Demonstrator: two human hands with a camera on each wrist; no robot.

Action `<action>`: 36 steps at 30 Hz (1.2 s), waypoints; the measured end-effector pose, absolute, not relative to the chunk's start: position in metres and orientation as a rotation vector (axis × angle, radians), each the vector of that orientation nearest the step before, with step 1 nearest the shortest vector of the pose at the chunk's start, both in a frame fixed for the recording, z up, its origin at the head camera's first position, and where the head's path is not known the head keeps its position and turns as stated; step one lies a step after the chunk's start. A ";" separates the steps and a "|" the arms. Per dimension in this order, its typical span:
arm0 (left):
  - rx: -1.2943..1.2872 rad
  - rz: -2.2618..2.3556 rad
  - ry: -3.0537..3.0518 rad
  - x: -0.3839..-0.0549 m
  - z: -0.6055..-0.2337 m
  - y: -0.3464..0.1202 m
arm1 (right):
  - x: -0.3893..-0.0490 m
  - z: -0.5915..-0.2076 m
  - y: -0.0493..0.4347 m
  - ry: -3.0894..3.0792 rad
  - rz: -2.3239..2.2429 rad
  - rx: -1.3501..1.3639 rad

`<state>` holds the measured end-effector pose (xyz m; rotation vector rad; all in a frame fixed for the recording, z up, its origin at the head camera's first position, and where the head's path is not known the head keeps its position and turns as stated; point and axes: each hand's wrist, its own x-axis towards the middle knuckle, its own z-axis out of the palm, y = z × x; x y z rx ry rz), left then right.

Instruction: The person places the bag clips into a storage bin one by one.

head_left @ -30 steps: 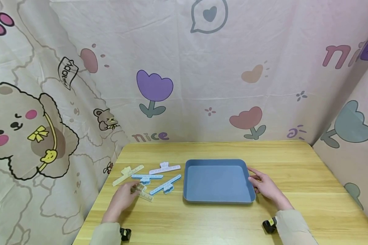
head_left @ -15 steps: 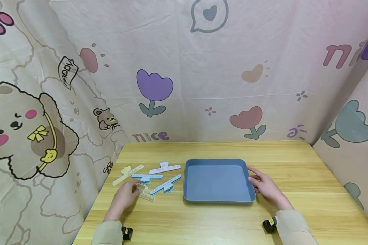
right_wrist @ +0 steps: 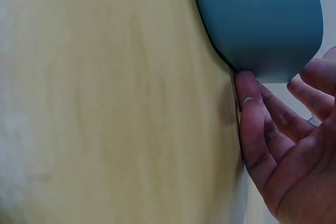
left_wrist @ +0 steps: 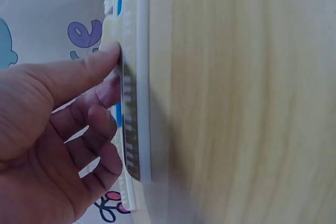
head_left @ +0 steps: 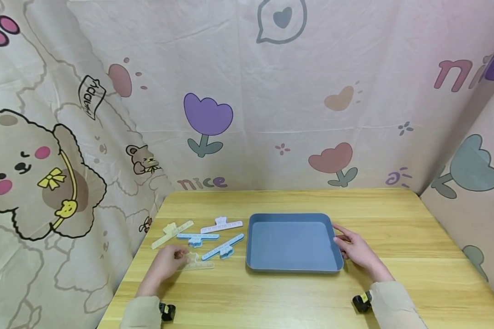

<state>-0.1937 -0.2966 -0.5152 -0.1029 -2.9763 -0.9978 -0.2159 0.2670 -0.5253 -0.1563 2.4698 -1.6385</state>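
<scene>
My left hand (head_left: 166, 264) pinches a translucent clip with a ruler-marked edge (head_left: 202, 265) between thumb and fingers. In the left wrist view the thumb lies against the upper part of that ruler clip (left_wrist: 137, 93), and its long edge is close to the wood; whether it touches is unclear. My right hand (head_left: 357, 250) is at the right side of a blue-grey rectangular tray (head_left: 294, 246). Its fingers touch the outside of the tray wall (right_wrist: 262, 30) near a corner in the right wrist view. Inside the tray only its bare bottom shows.
Behind the left hand lie a yellow ruler clip (head_left: 173, 234), a blue one (head_left: 197, 237), another blue one (head_left: 223, 248) near the tray, and a pale lilac one (head_left: 221, 227). All rest on the wooden table (head_left: 280, 301). A printed cloth (head_left: 263, 100) hangs behind.
The translucent clip has turned from a slant to nearly level and shifted slightly right in my left hand's pinch. The right hand and the tray stay put.
</scene>
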 end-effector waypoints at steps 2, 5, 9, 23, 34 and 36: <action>-0.102 -1.055 -2.975 -0.193 -0.516 -0.299 | -0.216 -0.526 0.267 2.477 -1.626 -0.158; -0.118 -1.126 -2.964 -0.192 -0.516 -0.302 | -0.217 -0.527 0.267 2.488 -1.616 -0.164; -0.214 -1.191 -2.935 -0.191 -0.515 -0.305 | -0.217 -0.527 0.268 2.496 -1.610 -0.167; -0.274 -1.527 -2.893 -0.186 -0.507 -0.312 | -0.215 -0.525 0.266 2.497 -1.608 -0.182; -0.134 -1.670 -2.829 -0.181 -0.494 -0.298 | -0.217 -0.525 0.265 2.483 -1.646 -0.195; -0.104 -1.672 -2.811 -0.181 -0.493 -0.295 | -0.217 -0.525 0.264 2.475 -1.654 -0.197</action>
